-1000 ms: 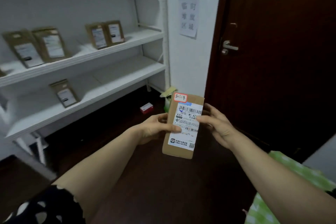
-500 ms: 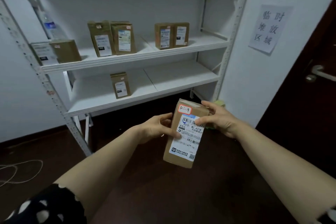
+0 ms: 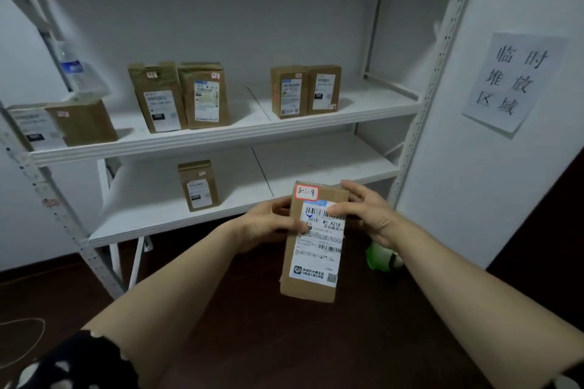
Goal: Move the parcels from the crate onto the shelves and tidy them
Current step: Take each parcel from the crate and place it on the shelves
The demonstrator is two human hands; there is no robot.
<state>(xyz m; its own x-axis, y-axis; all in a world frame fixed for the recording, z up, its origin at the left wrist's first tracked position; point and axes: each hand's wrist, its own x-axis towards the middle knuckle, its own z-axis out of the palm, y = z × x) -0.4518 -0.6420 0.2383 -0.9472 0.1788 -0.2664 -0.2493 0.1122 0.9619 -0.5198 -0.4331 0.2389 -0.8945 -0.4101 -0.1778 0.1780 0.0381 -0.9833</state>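
Shelving rack (image 3: 221, 139): fills the view from 9 to 2 o'clock, where a second ago the door did; the person has turned to it.
Lower shelf (image 3: 316, 167): bare at 12 o'clock of the held parcel, probably its spot.
Labelled parcel (image 3: 316, 262): upright at 6 o'clock, not yet shelved.
Left hand (image 3: 268, 221): fingers curled round its left edge.
Right hand (image 3: 369, 215): fingers gripping its upper right corner.

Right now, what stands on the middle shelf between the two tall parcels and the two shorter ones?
Nothing: in the head view the middle shelf is bare there, crossed only by a board seam.
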